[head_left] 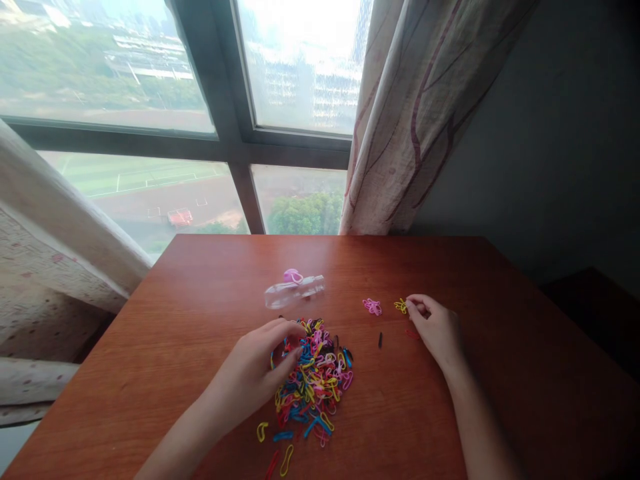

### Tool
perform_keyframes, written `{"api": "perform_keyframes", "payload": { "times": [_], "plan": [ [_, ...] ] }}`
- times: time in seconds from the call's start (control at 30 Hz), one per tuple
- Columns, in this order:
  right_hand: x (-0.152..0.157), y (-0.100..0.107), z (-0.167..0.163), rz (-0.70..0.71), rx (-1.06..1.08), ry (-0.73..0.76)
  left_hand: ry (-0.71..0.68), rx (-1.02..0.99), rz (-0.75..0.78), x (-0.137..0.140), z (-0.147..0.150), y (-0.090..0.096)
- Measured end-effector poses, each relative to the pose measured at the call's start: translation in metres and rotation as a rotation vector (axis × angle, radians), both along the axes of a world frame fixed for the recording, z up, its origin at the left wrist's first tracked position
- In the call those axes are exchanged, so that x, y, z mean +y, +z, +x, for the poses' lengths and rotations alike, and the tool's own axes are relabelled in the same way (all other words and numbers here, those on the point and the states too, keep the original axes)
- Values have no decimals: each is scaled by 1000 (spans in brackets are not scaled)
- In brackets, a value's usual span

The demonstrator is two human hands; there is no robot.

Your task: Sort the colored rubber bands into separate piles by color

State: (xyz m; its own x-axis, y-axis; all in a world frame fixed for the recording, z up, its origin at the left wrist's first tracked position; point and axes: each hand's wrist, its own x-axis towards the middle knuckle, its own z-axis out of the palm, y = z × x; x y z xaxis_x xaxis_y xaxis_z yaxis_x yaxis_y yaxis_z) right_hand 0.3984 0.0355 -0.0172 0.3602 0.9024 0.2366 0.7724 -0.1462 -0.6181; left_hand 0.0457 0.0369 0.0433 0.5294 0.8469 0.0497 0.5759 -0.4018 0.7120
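Loosely heaped multicoloured elastic bands — pink cluster, yellow cluster apart

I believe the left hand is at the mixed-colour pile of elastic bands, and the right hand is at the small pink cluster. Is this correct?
Not quite: the head view shows the right hand at the small yellow cluster. The left hand is at the mixed-colour pile.

Matt elastic bands on a glossy wooden tabletop.
Smooth, rubbery strands bunch at the left hand's fingers; beyond them lies a shiny, clear plastic container. Farther past the fingertips are streaked window glass and matt, woven-looking cloth curtain.
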Motion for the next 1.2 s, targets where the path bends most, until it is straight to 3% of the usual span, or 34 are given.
{"api": "perform_keyframes", "payload": {
  "times": [0.3, 0.43, 0.7, 0.97, 1.2],
  "plan": [
    [-8, 5, -9, 54, 88, -29, -41, 53, 10, -2, 0, 2],
    [-11, 10, -29, 96, 96, 73, -94, 139, 18, -6, 7, -1],
    [-13, 14, -57, 153, 101, 285, -66, 303, 67, -12, 25, -15],
    [-17, 17, -68, 105, 229, 339, 1, -38, -38, -8, 14, 1],
    [-32, 30, -108, -33, 376, 658, 51, -187, -107, -10, 19, 5]
  ]
}}
